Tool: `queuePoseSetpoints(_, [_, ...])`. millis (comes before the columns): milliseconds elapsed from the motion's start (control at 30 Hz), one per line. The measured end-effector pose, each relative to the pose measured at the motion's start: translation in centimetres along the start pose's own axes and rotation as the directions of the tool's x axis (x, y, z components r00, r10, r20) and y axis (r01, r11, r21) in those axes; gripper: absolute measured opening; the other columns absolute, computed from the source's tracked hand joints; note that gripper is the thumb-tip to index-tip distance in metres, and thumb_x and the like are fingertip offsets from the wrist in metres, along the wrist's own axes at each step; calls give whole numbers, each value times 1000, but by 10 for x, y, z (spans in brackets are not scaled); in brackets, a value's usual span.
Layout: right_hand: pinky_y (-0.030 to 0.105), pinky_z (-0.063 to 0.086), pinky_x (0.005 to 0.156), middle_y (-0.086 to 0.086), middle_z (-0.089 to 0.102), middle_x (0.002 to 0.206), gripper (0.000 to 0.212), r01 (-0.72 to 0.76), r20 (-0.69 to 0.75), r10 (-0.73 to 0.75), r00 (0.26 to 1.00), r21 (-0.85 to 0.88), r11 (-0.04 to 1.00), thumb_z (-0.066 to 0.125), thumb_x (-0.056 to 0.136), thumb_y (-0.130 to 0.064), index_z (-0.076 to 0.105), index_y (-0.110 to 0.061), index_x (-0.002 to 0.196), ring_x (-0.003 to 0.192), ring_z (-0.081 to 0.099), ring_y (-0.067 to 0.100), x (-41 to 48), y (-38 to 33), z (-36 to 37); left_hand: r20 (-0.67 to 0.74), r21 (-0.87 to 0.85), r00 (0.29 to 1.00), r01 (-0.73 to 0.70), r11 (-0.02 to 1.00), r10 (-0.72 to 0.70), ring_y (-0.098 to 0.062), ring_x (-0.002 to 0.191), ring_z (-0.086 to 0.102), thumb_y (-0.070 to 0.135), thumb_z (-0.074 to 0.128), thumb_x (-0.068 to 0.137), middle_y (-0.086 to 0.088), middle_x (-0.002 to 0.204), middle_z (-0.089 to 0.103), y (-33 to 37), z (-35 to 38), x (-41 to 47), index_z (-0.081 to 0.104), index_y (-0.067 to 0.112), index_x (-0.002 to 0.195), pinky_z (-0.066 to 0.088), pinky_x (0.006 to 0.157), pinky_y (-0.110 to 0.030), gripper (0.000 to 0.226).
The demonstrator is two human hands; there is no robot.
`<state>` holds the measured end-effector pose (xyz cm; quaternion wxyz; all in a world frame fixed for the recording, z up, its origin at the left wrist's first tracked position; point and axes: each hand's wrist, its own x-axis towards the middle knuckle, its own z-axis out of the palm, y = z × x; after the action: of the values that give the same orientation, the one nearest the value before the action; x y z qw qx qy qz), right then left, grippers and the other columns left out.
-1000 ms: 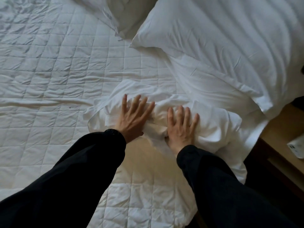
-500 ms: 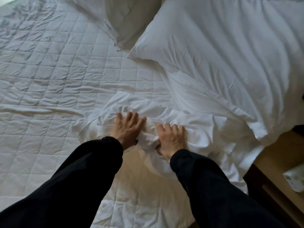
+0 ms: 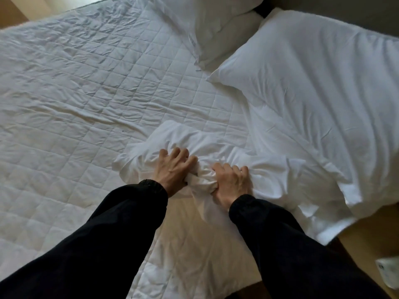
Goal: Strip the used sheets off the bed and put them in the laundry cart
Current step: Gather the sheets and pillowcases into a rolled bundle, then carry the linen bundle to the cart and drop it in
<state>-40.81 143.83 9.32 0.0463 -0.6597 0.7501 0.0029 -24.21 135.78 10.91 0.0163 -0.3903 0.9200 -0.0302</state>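
Observation:
A white sheet [image 3: 269,169] lies bunched in a crumpled heap near the bed's right edge and runs on under the near pillow. My left hand [image 3: 172,169] grips the left part of the heap with curled fingers. My right hand [image 3: 231,182] clutches a twisted fold of the same sheet beside it. Both arms wear black sleeves. Under the heap the quilted white mattress pad [image 3: 75,104] lies bare across the bed. No laundry cart is in view.
Two white pillows lie at the head of the bed: a large pillow [image 3: 323,93] at right and a second pillow [image 3: 218,29] behind it. A wooden nightstand [image 3: 371,240] stands at the bed's right edge with a white packet [image 3: 388,270] on it.
Both hands went from lying flat on the sheet to curling their fingers and gathering the fabric into a tighter bunch. The view has tilted up, showing more of the pillows.

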Motion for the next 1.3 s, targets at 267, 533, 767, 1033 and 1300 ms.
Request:
queuePoseSetpoints(267, [40,31,83,1,62,98,41,277,177,-297,938,128,952,64,69,-33,53,-24,108,90,59,28,-31,-53,-31,23,-13,983,181,983,-181,-29,78,55,42,82,37,-6,89,56,-13,-22,-108,47,23,97,39,65,-40,72])
queuePoseSetpoints(533, [40,31,83,-1,60,102,44,362,270,-368,890,70,929,61,71,-34,47,-26,111,93,57,27,-57,-77,16,142,28,954,263,964,-264,-30,102,46,44,82,34,-11,110,57,3,23,-173,39,19,129,33,84,-50,107])
queuePoseSetpoints(767, [45,31,93,4,53,115,65,324,317,-314,895,25,946,61,72,-42,40,-21,130,108,50,27,-41,-78,21,191,100,930,300,949,-314,-36,113,38,45,82,36,-19,125,36,2,42,-155,17,16,144,27,93,-64,129])
queuePoseSetpoints(1033, [40,32,90,6,55,110,52,358,379,-335,863,9,934,59,73,-39,44,-15,117,101,52,28,-29,-93,34,155,31,926,344,939,-344,-32,78,54,34,77,43,-12,89,53,-9,69,-150,43,18,107,41,63,-43,74])
queuePoseSetpoints(1300, [38,38,82,4,62,92,37,440,361,-443,821,96,893,60,71,-39,40,-19,93,86,60,29,-23,-92,13,262,-52,869,448,893,-420,-31,95,50,29,65,66,-8,102,49,-13,46,-152,43,20,111,35,76,-41,51])
